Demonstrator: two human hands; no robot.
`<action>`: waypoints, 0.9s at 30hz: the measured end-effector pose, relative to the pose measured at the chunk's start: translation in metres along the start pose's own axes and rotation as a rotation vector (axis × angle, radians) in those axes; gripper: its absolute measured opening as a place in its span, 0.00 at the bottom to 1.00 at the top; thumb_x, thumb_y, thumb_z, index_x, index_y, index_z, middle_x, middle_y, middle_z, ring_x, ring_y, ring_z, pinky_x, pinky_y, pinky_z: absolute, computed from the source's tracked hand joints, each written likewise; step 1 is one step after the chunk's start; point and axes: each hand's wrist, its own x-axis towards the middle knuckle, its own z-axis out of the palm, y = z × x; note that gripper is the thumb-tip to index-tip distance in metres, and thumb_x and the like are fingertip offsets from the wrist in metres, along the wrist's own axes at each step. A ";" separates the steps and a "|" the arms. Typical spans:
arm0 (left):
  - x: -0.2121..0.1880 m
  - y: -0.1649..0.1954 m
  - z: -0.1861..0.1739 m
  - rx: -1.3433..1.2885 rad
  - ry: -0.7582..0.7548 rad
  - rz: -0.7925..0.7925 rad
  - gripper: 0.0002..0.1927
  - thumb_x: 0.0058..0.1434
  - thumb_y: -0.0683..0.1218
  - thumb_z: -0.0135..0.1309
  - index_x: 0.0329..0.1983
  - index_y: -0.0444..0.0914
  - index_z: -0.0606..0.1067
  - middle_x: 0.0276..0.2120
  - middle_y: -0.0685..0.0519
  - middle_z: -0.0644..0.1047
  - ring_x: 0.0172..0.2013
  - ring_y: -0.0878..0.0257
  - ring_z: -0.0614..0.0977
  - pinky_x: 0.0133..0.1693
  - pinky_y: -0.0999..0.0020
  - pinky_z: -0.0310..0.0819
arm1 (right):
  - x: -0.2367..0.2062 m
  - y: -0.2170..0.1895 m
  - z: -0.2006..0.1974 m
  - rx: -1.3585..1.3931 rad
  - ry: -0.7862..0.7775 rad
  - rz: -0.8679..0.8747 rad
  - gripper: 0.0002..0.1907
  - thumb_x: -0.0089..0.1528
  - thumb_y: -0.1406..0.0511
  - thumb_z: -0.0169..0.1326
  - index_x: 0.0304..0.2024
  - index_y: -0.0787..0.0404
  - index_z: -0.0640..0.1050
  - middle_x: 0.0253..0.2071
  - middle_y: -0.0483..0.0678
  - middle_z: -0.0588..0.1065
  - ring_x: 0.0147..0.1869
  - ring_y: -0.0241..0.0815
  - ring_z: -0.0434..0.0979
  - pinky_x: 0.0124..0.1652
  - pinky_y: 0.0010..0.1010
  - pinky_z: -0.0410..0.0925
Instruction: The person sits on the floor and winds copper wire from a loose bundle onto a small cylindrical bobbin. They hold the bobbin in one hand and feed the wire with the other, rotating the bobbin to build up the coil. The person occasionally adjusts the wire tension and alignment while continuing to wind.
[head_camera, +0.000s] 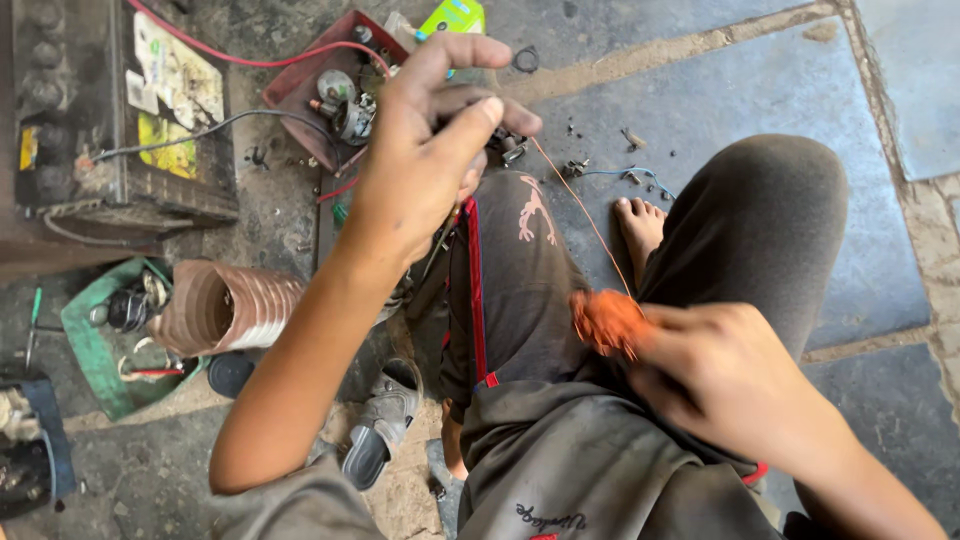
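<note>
The left hand (425, 150) was raised over the knees, thumb and fingers pinched shut on the upper end of a thin copper wire (585, 215), so the strand ran taut down to the right hand (720, 375). That hand was closed around an orange wire bundle (607, 322) — blurred, probably a coil. Behind lay a battery (120, 110), a red tray (310, 90) of small parts, a ribbed tube (225, 305) — all near, within arm's reach.
</note>
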 end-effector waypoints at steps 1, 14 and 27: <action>-0.001 0.002 0.000 -0.028 -0.026 0.016 0.13 0.74 0.37 0.47 0.60 0.37 0.68 0.39 0.47 0.83 0.21 0.77 0.66 0.23 0.80 0.58 | 0.003 0.003 0.001 -0.040 -0.012 0.065 0.11 0.48 0.66 0.60 0.32 0.63 0.77 0.29 0.54 0.75 0.32 0.60 0.76 0.30 0.50 0.67; -0.068 0.020 0.009 0.122 0.181 -0.131 0.15 0.68 0.38 0.48 0.58 0.36 0.69 0.33 0.50 0.82 0.21 0.75 0.69 0.23 0.79 0.60 | -0.009 0.035 -0.025 0.047 0.268 0.377 0.06 0.57 0.67 0.58 0.33 0.65 0.76 0.27 0.58 0.72 0.30 0.61 0.73 0.30 0.45 0.66; -0.101 -0.152 0.052 -0.565 -0.045 -0.368 0.04 0.70 0.41 0.54 0.43 0.34 0.76 0.25 0.53 0.75 0.20 0.71 0.70 0.21 0.76 0.60 | 0.028 0.058 -0.027 1.018 -0.249 -0.110 0.01 0.60 0.74 0.53 0.34 0.65 0.75 0.25 0.45 0.74 0.26 0.38 0.73 0.27 0.31 0.66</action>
